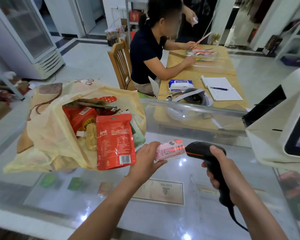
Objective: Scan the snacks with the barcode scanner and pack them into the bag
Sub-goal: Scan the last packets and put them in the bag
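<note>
Pink snack (169,150) — between both hands

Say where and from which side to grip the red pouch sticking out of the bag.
Pinch the red pouch at its bottom edge by the barcode, coming from the near side. That end sticks out free of the plastic bag, over the glass counter; its top is inside.

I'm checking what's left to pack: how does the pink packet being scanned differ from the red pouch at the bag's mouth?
The pink packet is small and held in the left hand under red light from the scanner; the red pouch is larger and lies half out of the bag, untouched. Both show a barcode.
</note>
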